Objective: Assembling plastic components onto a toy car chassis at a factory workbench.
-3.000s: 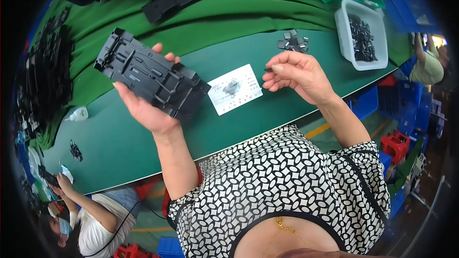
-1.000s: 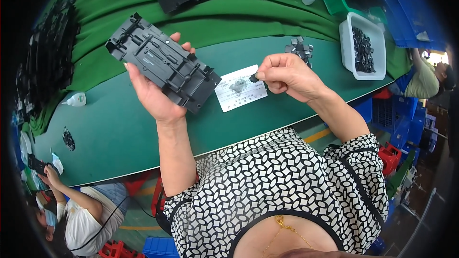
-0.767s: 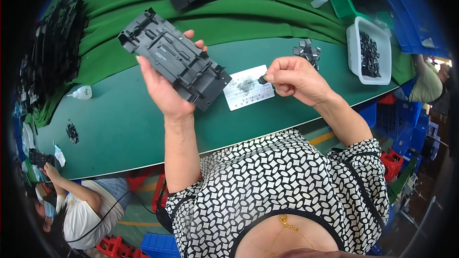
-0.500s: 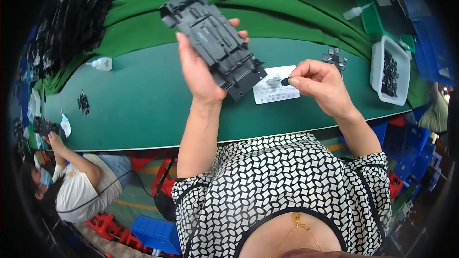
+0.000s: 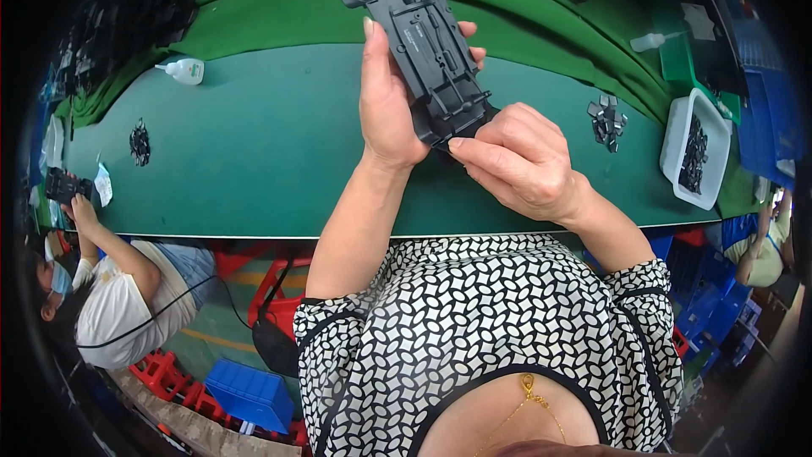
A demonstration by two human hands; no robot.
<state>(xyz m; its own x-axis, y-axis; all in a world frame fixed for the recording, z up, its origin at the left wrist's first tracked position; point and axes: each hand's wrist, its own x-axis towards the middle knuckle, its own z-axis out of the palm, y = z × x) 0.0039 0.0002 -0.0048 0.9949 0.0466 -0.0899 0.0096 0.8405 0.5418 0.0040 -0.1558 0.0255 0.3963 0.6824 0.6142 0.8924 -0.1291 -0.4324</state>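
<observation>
A long black plastic car chassis with moulded ridges is tilted up in front of me. Its lower end points toward me. My left hand is wrapped round it, thumb along the left edge and fingertips showing past the right edge. At the lower end, my right hand has thumb and index finger pinched together against the chassis's edge. A small black piece was in that pinch a moment ago; now the fingers mostly cover it.
On the green table lie small black pieces in a left pile and a right pile. A white bin of black parts stands right, a white bottle left. A co-worker handles a black part at far left.
My right hand has moved left and up, bringing the small black piece to the chassis's lower end. The chassis appears higher and further right. The white sheet is no longer visible.
</observation>
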